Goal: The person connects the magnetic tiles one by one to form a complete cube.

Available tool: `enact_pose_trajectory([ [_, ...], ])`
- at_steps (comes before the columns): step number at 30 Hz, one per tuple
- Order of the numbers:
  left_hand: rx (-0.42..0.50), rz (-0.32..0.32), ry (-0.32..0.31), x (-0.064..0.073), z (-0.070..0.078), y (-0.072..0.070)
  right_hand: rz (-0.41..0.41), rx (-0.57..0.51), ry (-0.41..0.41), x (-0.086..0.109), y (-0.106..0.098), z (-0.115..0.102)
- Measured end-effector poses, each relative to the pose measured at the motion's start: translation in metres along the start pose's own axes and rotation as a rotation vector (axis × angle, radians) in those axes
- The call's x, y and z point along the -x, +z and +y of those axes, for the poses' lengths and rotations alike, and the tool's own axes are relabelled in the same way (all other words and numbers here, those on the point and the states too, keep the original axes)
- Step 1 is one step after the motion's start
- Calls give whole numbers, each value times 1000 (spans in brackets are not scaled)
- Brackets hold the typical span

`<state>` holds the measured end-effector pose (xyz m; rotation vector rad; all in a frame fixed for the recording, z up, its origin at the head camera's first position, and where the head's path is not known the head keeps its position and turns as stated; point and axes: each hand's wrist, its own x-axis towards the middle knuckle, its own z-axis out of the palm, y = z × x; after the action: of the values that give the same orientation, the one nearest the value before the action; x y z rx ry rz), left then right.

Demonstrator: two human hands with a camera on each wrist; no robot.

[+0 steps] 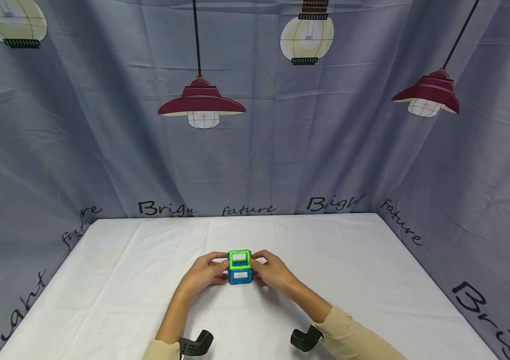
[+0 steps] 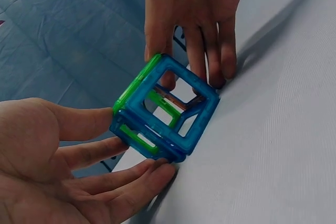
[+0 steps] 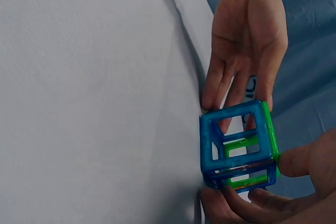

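Note:
A small cube of magnetic tiles sits on the white table, with a green frame on top and a blue frame facing me. My left hand holds its left side, thumb near the upper edge and other fingers spread along the side. From the opposite side my right hand grips it in much the same way. In the left wrist view the cube shows open square windows, with more green and blue frames inside. The right wrist view has the cube between both hands, fingertips low by the tabletop.
The white cloth-covered table spreads around the hands. A grey-blue curtain printed with lamps and lettering hangs behind it and along both sides. Black wrist cameras are strapped near the sleeve cuffs.

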<state>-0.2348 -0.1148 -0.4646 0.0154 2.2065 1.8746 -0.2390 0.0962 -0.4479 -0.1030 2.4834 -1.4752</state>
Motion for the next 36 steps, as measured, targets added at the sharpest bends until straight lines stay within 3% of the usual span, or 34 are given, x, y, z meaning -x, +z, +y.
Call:
enact_pose_trajectory([
  [11,-37,15,-29,-21,9,15,53,-6,29,-11,-13,4],
  [26,-59,-2,-40,-16,8,12,37,18,25,-6,-12,4],
  [36,-154,2,-31,-15,13,8,61,60,29,-4,-14,5],
])
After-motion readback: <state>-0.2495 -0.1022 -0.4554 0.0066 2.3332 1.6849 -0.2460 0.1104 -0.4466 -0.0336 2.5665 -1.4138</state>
